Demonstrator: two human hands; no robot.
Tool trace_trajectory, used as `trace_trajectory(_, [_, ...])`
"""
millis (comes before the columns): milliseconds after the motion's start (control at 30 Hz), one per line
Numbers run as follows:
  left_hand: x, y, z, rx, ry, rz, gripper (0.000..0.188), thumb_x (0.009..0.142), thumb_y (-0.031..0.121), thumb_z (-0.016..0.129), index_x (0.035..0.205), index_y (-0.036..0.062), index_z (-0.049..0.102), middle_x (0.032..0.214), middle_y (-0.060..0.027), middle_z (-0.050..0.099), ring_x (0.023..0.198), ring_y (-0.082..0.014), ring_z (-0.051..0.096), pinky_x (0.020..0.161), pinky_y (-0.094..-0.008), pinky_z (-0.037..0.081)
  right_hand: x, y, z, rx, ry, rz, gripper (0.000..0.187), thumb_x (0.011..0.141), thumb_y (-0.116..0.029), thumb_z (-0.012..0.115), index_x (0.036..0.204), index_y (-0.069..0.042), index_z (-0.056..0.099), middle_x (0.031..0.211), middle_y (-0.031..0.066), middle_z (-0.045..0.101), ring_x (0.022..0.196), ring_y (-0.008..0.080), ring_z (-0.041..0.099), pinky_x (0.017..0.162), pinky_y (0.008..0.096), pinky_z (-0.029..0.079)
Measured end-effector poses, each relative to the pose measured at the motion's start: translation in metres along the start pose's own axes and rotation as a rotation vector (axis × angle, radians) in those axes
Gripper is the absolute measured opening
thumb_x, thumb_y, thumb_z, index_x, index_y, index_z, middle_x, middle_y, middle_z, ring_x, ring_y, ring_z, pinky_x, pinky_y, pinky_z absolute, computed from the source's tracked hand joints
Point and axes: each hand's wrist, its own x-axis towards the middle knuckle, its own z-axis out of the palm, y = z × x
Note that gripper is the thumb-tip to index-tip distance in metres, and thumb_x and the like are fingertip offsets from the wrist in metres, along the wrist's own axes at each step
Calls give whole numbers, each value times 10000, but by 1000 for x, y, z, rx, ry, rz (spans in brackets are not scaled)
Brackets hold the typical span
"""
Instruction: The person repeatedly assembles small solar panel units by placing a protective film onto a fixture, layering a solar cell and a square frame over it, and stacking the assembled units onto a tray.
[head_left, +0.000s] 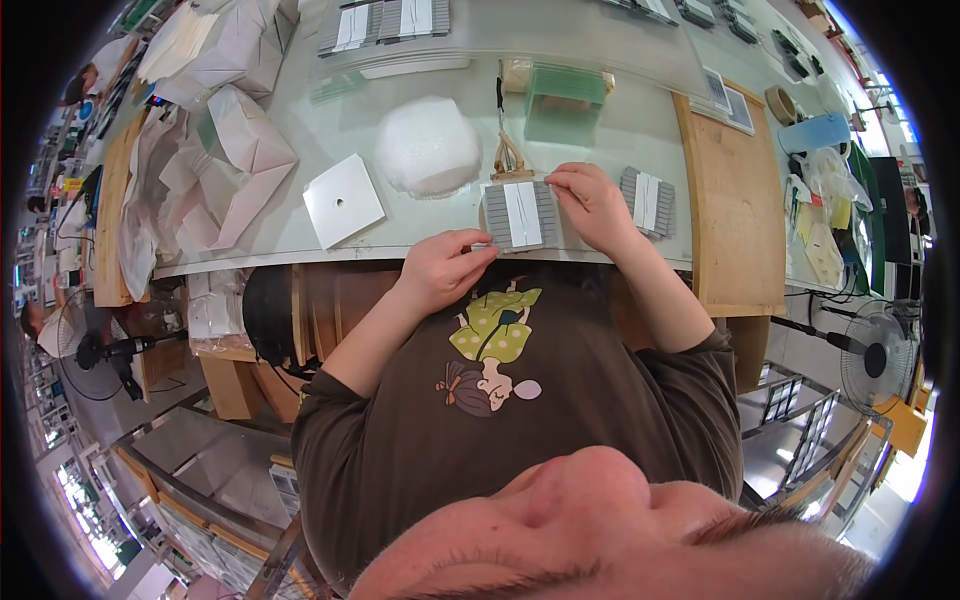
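Note:
A grey ribbed block (546, 216) with a white strip across its middle lies near the table's front edge. At its near left corner, my left hand (445, 270) is closed, thumb and fingertips pinched against the edge. My right hand (596, 206) pinches the far right corner, fingers curled. What lies between the fingertips is mostly hidden. Just to the right rests a second grey ribbed block (649, 201) with a white strip. Directly beyond the first block is a wooden-handled brush (508, 160), its bristle end close to the block.
A white fluffy pad (428, 147) and a white square plate (343, 201) with a small hole lie left. Behind stand a greenish clear block (563, 104) and a clear shelf (500, 35) bearing more ribbed blocks. Crumpled wrapping (235, 150) and a wooden board (735, 200) flank the table.

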Motion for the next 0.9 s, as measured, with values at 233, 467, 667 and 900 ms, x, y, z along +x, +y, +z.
trace_trajectory(233, [1,0,-2,-6,-21,-3,196,736,38,725,920,104,701,950,-40,650,658,-159,605,548,-267,490,2,-1,0,-85,22,-93,143,821,-57,608,947,-29,670,981,113,642,919,300,590,809,390,484])
trace_trajectory(467, [1,1,-4,-9,-37,2,215,729,32,720,928,113,702,952,-33,644,651,-155,596,539,-269,482,1,-1,0,-100,9,-86,140,822,-52,607,946,-30,667,976,111,642,925,298,591,817,382,478])
trace_trajectory(667, [1,0,-4,-6,-52,2,217,730,28,716,930,113,702,956,-33,643,654,-156,598,542,-269,484,0,1,1,-120,17,-90,145,818,-72,608,948,-46,668,968,95,645,917,292,589,821,395,467])
trace_trajectory(900, [-2,1,-8,7,-66,-5,225,726,39,722,935,117,702,971,-36,646,672,-161,613,558,-269,499,1,1,-6,-72,41,-45,189,847,-15,566,1010,-21,661,1011,135,643,946,295,603,822,352,485])
